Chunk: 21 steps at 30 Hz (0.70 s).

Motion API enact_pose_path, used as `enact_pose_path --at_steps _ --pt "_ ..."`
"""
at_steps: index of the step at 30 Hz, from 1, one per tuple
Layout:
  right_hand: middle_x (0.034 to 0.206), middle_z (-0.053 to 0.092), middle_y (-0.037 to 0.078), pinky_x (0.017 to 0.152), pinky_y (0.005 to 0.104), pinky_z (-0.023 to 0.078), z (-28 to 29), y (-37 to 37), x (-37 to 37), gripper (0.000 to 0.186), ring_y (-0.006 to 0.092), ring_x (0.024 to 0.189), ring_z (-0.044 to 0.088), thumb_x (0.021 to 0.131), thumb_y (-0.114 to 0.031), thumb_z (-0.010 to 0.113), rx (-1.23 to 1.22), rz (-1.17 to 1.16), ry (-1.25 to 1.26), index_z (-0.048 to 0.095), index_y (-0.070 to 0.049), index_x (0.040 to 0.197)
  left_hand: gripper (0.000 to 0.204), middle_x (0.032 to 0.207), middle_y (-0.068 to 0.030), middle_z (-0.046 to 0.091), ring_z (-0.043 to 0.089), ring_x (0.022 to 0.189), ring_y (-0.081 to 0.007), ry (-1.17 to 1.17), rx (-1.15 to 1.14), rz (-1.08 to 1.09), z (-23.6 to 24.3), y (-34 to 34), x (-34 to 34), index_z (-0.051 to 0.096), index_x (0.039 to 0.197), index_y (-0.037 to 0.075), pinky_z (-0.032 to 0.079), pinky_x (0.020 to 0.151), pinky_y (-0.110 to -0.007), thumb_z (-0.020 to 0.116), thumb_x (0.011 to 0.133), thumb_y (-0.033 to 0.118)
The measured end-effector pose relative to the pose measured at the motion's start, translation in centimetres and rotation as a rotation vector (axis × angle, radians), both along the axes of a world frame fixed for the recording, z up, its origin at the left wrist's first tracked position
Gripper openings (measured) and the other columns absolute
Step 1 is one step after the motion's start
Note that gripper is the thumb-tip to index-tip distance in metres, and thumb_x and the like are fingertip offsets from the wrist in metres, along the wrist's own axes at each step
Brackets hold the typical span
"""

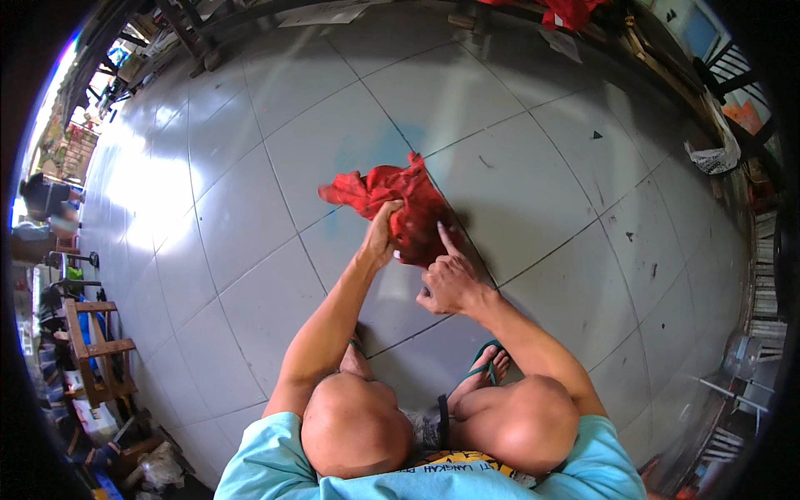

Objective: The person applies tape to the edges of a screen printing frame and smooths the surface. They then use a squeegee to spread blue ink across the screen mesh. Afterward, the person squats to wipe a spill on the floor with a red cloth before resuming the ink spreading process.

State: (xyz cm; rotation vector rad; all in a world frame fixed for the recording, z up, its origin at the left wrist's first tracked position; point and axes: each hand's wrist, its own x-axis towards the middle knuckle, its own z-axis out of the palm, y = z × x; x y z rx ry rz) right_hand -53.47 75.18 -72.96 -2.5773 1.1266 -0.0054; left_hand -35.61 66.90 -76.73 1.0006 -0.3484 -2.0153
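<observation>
The person crouches over the grey tiled floor [250,208]. The left hand [379,237] is closed on a bunched red cloth [400,204] lying just beyond it. The right hand [450,279] sits beside it, 1 finger extended onto the cloth's edge.

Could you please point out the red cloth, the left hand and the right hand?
red cloth [417,200], head view, middle of the crumpled fabric.
left hand [380,237], head view, back of the hand gripping the cloth.
right hand [450,279], head view, back of the hand.
</observation>
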Motion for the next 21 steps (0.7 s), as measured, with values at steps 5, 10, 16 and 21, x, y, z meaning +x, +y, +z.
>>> enact_pose_path --at_steps 5,10,16,21 --pt "0.085 0.076 0.016 0.099 0.0509 0.05 -3.1 0.4 1.4 0.029 0.0325 0.087 0.074 0.079 -0.035 0.068 0.065 0.14 0.041 0.079 -0.008 0.079 0.044 0.112 -0.0128 0.073 0.07 0.104 -0.033 -0.61 -0.517 -0.165 -2.9 1.9 -4.9 0.061 0.131 0.008 0.058 0.09 -0.047 0.073 0.093 0.028" --pt "0.091 0.077 0.015 0.098 0.0473 0.051 -3.7 1.9 1.6 0.026 0.0319 0.098 0.073 0.072 -0.033 0.072 0.158 0.293 0.212 0.08 -0.008 0.079 0.074 0.113 -0.0321 0.07 0.064 0.107 -0.0551 -1.29 -0.481 -0.374 -5.1 3.1 -5.4 0.047 0.142 0.007 0.052 0.093 -0.059 0.081 0.084 0.04" --pt "0.09 0.076 0.017 0.118 0.0808 -0.003 0.3 3.3 1.3 0.043 0.0376 0.101 0.072 0.082 -0.044 0.069 0.213 0.24 0.214 0.075 -0.005 0.1 0.062 0.109 -0.0283 0.072 0.071 0.099 -0.0467 -1.528 -0.295 -0.288 -4.5 -1.0 -0.3 0.055 0.131 0.004 0.059 0.082 -0.055 0.083 0.08 0.024" --pt "0.152 0.044 0.03 0.123 0.0726 0.004 0.9 1.0 -1.8 0.043 0.0437 0.15 0.031 0.088 -0.03 0.066 -0.377 -0.155 0.343 0.073 -0.002 0.12 0.049 0.122 -0.0074 0.074 0.071 0.108 -0.0306 -0.45 -0.314 0.086 -4.4 -3.1 4.7 0.068 0.128 0.007 0.056 0.095 -0.045 0.082 0.089 0.032"
